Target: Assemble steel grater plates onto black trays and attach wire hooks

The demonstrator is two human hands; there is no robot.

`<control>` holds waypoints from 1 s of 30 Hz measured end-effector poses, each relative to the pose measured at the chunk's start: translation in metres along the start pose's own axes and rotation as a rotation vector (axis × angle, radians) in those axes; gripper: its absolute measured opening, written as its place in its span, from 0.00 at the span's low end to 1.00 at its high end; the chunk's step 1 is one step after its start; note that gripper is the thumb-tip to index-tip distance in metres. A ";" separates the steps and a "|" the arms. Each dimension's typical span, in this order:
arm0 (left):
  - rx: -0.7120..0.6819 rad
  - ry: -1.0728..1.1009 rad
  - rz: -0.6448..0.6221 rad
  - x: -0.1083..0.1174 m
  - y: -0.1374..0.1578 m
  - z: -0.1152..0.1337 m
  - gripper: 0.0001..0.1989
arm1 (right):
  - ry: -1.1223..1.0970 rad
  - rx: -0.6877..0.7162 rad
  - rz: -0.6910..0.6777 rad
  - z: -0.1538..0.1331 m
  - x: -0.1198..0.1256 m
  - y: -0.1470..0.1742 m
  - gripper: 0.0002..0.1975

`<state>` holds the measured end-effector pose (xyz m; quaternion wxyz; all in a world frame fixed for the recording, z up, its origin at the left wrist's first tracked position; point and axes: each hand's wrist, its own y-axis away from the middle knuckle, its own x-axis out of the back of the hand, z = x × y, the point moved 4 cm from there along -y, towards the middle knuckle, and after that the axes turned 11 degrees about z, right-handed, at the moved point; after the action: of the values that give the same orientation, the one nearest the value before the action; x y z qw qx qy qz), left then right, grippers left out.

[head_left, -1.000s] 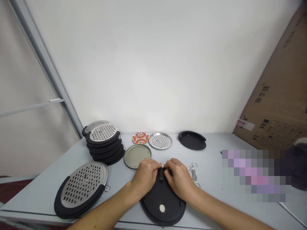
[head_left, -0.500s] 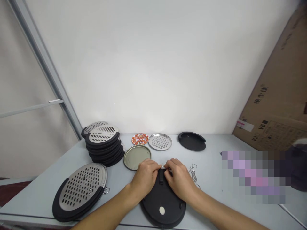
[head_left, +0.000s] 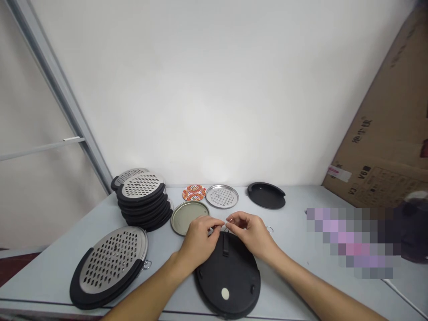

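Note:
A round black case (head_left: 230, 283) lies face down on the table in front of me, with a small strap (head_left: 225, 245) near its far edge and a pale oval spot on its near half. Just above that far edge, the fingertips of my left hand (head_left: 200, 238) and my right hand (head_left: 252, 231) come together in a pinch. Between them shows a thin metal wire (head_left: 226, 227), partly hidden by the fingers. Beyond my right hand a metal wire ring (head_left: 269, 229) peeks out.
At left stand a stack of black-rimmed perforated discs (head_left: 143, 200) and a larger one (head_left: 112, 263) with wire rings. Behind my hands are a greenish metal dish (head_left: 187, 214), a patterned disc (head_left: 194, 192), a metal grid plate (head_left: 222, 196) and a black shell (head_left: 266, 196). A cardboard box (head_left: 377, 147) leans at right.
Both hands have lifted slightly off the case's far edge, with the wire between their fingertips. More of the strap and the case's upper side now shows.

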<state>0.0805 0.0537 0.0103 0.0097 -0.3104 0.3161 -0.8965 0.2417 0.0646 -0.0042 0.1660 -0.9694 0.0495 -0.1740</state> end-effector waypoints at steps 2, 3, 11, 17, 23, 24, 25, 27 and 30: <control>-0.018 0.021 -0.015 -0.001 0.000 0.004 0.10 | -0.060 -0.042 0.018 0.002 0.002 -0.002 0.11; -0.021 0.032 -0.020 -0.001 0.001 0.006 0.09 | -0.082 -0.055 0.029 0.003 0.003 -0.002 0.12; 0.084 0.229 -0.032 -0.007 0.001 0.016 0.03 | -0.316 -0.122 0.043 -0.008 0.005 0.000 0.14; 0.150 0.340 -0.062 -0.007 -0.003 0.022 0.07 | -0.428 -0.168 -0.011 -0.018 0.007 -0.001 0.14; 0.033 0.285 -0.001 0.001 -0.002 0.029 0.05 | -0.394 -0.038 0.017 -0.025 0.012 0.001 0.13; 0.012 0.258 0.022 0.002 -0.002 0.030 0.05 | -0.376 -0.007 0.026 -0.026 0.013 0.002 0.12; -0.009 0.237 0.038 0.002 -0.001 0.031 0.05 | -0.367 0.009 0.028 -0.027 0.013 0.002 0.12; -0.044 0.223 0.040 0.003 0.001 0.032 0.06 | -0.379 -0.009 -0.006 -0.029 0.013 0.002 0.11; -0.111 0.251 0.020 0.006 0.002 0.036 0.07 | -0.503 -0.123 -0.092 -0.027 0.012 -0.001 0.13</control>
<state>0.0954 0.0308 0.0347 -0.0380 -0.1926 0.3668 -0.9093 0.2435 0.0551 0.0239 0.1055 -0.9917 -0.0271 0.0682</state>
